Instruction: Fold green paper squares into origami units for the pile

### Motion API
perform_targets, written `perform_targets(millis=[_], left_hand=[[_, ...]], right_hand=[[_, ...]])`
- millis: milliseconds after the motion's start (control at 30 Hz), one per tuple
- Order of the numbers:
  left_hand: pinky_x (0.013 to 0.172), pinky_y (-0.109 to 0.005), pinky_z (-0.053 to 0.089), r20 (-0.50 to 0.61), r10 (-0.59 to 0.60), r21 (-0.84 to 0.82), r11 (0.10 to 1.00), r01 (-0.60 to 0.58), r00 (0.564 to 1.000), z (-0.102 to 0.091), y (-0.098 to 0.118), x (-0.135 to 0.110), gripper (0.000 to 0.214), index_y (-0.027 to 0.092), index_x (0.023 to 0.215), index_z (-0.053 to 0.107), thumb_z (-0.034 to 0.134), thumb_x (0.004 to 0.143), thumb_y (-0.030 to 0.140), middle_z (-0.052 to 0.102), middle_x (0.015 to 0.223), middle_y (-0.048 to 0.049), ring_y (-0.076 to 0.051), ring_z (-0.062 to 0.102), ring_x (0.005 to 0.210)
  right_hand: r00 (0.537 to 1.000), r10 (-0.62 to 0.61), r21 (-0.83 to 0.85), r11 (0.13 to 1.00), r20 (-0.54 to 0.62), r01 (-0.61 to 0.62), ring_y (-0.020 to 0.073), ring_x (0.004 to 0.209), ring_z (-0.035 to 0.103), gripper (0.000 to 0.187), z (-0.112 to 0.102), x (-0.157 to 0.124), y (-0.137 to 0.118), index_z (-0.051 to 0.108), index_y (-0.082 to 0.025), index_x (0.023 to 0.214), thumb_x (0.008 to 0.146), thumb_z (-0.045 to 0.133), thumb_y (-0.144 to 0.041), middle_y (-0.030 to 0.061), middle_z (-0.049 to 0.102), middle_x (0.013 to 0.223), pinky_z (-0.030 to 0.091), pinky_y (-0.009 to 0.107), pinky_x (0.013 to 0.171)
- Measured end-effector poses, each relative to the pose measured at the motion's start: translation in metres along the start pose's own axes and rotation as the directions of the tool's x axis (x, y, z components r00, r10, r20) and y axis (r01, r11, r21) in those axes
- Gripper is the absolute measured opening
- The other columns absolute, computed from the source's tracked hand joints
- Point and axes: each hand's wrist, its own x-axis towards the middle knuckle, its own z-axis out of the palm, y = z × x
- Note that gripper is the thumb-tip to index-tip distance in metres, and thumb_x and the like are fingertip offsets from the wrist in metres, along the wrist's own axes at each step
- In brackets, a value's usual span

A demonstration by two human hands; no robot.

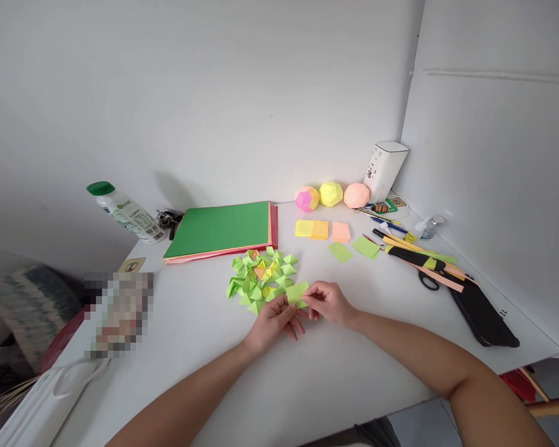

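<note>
Both my hands meet over the white table point(335, 372) and pinch a small light-green paper square point(297, 292). My left hand point(274, 323) grips its lower left side. My right hand point(328, 302) pinches its right edge with closed fingers. Just behind the paper lies a pile of several folded green, yellow and orange paper pieces point(259, 279).
A stack of coloured paper sheets, green on top point(221, 228), lies at the back. Sticky-note pads point(323, 230), loose green notes point(354, 249), three paper balls point(331, 195), pens and scissors point(419, 257), a black case point(484, 313), a white container point(384, 167) and a green-capped bottle point(125, 212) surround them.
</note>
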Motion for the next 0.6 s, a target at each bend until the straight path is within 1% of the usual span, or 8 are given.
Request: perform_targets(millis=[133, 233, 300, 367, 433, 500, 533, 600], left_hand=[[0.045, -0.025, 0.05, 0.004, 0.009, -0.003, 1.0, -0.009, 1.0, -0.0011, -0.0016, -0.0002, 0.029, 0.014, 0.087, 0.052, 0.057, 0.08, 0.042, 0.068, 0.086, -0.0108, -0.015, 0.064, 0.055], [0.044, -0.025, 0.05, -0.007, 0.017, -0.023, 1.0, -0.017, 1.0, -0.0016, -0.0023, -0.0009, 0.029, 0.014, 0.083, 0.051, 0.056, 0.08, 0.042, 0.069, 0.086, -0.0103, -0.015, 0.064, 0.055], [0.044, -0.024, 0.049, -0.026, 0.023, -0.045, 0.999, -0.024, 0.999, -0.0015, -0.0024, -0.0013, 0.029, 0.015, 0.081, 0.05, 0.057, 0.079, 0.043, 0.069, 0.086, -0.0099, -0.015, 0.064, 0.054], [0.044, -0.024, 0.049, -0.04, 0.031, -0.062, 0.997, -0.034, 0.999, -0.0012, -0.0024, -0.0014, 0.03, 0.015, 0.081, 0.05, 0.058, 0.078, 0.044, 0.069, 0.087, -0.01, -0.014, 0.063, 0.053], [0.044, -0.024, 0.049, -0.048, 0.037, -0.072, 0.997, -0.041, 0.998, -0.0009, -0.0025, -0.0013, 0.031, 0.015, 0.082, 0.05, 0.059, 0.078, 0.044, 0.069, 0.088, -0.0104, -0.014, 0.063, 0.053], [0.044, -0.025, 0.049, -0.052, 0.04, -0.078, 0.996, -0.044, 0.998, -0.0006, -0.0027, -0.0012, 0.03, 0.015, 0.082, 0.049, 0.059, 0.078, 0.043, 0.069, 0.089, -0.0105, -0.014, 0.063, 0.053], [0.044, -0.025, 0.049, -0.055, 0.04, -0.082, 0.996, -0.044, 0.998, -0.0004, -0.0029, -0.0012, 0.03, 0.015, 0.081, 0.049, 0.059, 0.078, 0.043, 0.069, 0.089, -0.0104, -0.014, 0.063, 0.053], [0.045, -0.025, 0.049, -0.062, 0.037, -0.088, 0.995, -0.042, 0.997, 0.0, -0.0031, -0.0014, 0.03, 0.015, 0.081, 0.049, 0.059, 0.078, 0.043, 0.069, 0.09, -0.0102, -0.014, 0.063, 0.053]], right_hand=[[1.0, 0.0, 0.036, 0.999, 0.006, -0.001, 0.0106, 0.041, 0.055, 0.027, 0.0004, 0.0003, 0.001, 0.05, -0.016, 0.076, 0.078, 0.059, -0.042, -0.0047, 0.053, 0.05, 0.044, 0.021, 0.04], [1.0, 0.009, 0.128, 0.992, 0.03, -0.013, 0.011, 0.043, 0.056, 0.027, -0.0008, 0.0009, -0.0014, 0.046, -0.018, 0.089, 0.08, 0.056, -0.042, -0.0062, 0.052, 0.057, 0.047, 0.023, 0.043], [0.999, 0.017, 0.168, 0.985, 0.037, -0.023, 0.0112, 0.048, 0.057, 0.034, -0.0024, 0.0016, -0.0031, 0.041, -0.02, 0.101, 0.08, 0.057, -0.042, -0.0061, 0.053, 0.063, 0.048, 0.024, 0.046], [0.998, 0.032, 0.161, 0.986, 0.048, -0.039, 0.0109, 0.053, 0.057, 0.042, -0.004, 0.0025, -0.0041, 0.039, -0.02, 0.107, 0.077, 0.061, -0.041, -0.0043, 0.054, 0.07, 0.048, 0.024, 0.048], [0.994, 0.048, 0.101, 0.993, 0.098, -0.058, 0.0102, 0.055, 0.055, 0.036, -0.0053, 0.0034, -0.0044, 0.047, -0.018, 0.099, 0.076, 0.062, -0.041, -0.002, 0.056, 0.072, 0.046, 0.023, 0.05], [0.986, 0.065, 0.018, 0.997, 0.151, -0.069, 0.0097, 0.054, 0.052, 0.029, -0.006, 0.004, -0.0045, 0.052, -0.015, 0.081, 0.078, 0.059, -0.043, -0.0016, 0.056, 0.064, 0.043, 0.022, 0.05], [0.984, 0.075, -0.017, 0.997, 0.164, -0.073, 0.0096, 0.053, 0.051, 0.03, -0.0062, 0.0041, -0.0046, 0.052, -0.015, 0.073, 0.079, 0.057, -0.044, -0.0017, 0.055, 0.06, 0.042, 0.021, 0.049], [0.983, 0.093, -0.053, 0.995, 0.159, -0.086, 0.0098, 0.052, 0.05, 0.033, -0.0062, 0.0043, -0.0051, 0.05, -0.015, 0.066, 0.079, 0.057, -0.045, -0.0021, 0.053, 0.056, 0.041, 0.021, 0.048]])
